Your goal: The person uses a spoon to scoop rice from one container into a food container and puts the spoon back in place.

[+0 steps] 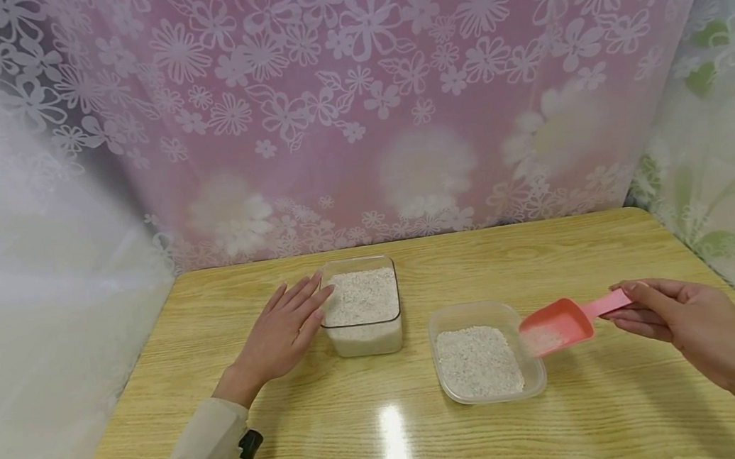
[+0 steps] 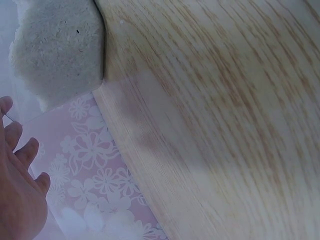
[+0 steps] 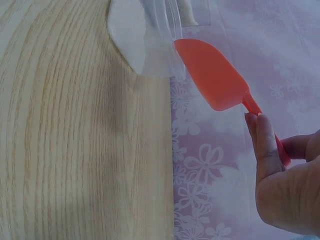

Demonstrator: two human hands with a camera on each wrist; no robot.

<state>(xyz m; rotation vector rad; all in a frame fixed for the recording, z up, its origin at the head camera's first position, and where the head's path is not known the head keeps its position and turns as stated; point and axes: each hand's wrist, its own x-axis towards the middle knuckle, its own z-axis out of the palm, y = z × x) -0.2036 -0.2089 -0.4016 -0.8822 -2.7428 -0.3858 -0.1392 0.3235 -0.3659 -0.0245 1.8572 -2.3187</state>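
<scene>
Nearest the head camera, at the lower left of the frame, a beige sleeve (image 1: 203, 447) leads up to the left hand (image 1: 285, 331), which lies flat on the pale wooden table (image 1: 611, 411) with fingers straight and slightly apart, fingertips touching the side of a clear square plastic tub of white grains (image 1: 362, 305). Right of centre sits a shallower clear plastic tray of white grains (image 1: 483, 351). At the right edge the right hand (image 1: 681, 321) pinches the handle of a pink plastic scoop (image 1: 560, 324), tilted with its mouth over the tray's right rim, grains inside. No writing or label can be read.

Left wrist view: relaxed, spread fingers (image 2: 22, 160) at lower left; the tub's grains at upper left.

Right wrist view: fingers (image 3: 262, 140) clamp the scoop handle at the right; the scoop bowl lies beside the tray's wall at top centre.
</scene>
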